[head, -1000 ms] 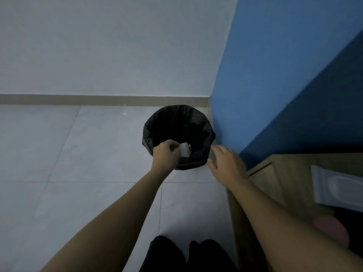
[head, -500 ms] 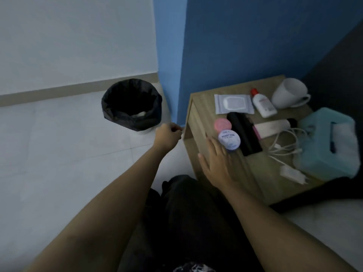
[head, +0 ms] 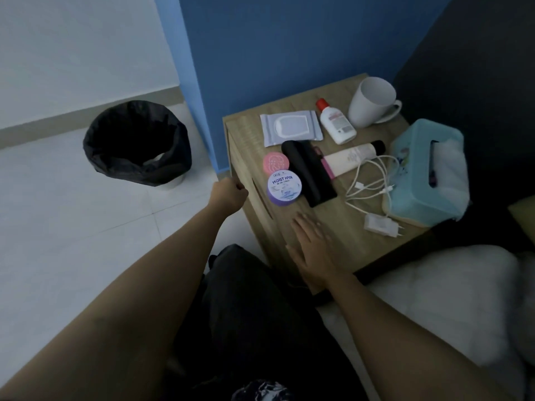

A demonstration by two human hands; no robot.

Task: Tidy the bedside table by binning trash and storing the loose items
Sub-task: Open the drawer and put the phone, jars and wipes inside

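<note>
- Flat on the wood, my right hand (head: 314, 250) lies palm down with straight fingers, holding nothing, at the near edge of the light wooden bedside table (head: 341, 212).
- My left hand (head: 228, 195) is curled into a fist with nothing showing in it, just beside the table's left edge. I cannot tell whether it touches the wood.
- Beyond my right fingertips, by the left edge, stands a round purple jar with a white "MOIST HYA" lid (head: 283, 188), and a flat pink round tin (head: 276, 162) sits just behind it.
- Next to these lies a long black case (head: 308, 172), then a cream tube with a dark cap (head: 351, 159).
- Along the far edge are a grey wipes packet (head: 291, 127), a small white bottle with a red cap (head: 337, 123) and, at the far right corner, a white ceramic mug (head: 370, 101).
- By the right edge sits a teal tissue box (head: 419, 172) with a tangled white cable (head: 373, 180) against it, and a white charger plug (head: 382, 225) lies nearer me.
- On the tiled floor to the left of the table stands a round waste bin with a black liner (head: 162, 169), with something pale inside.
</note>
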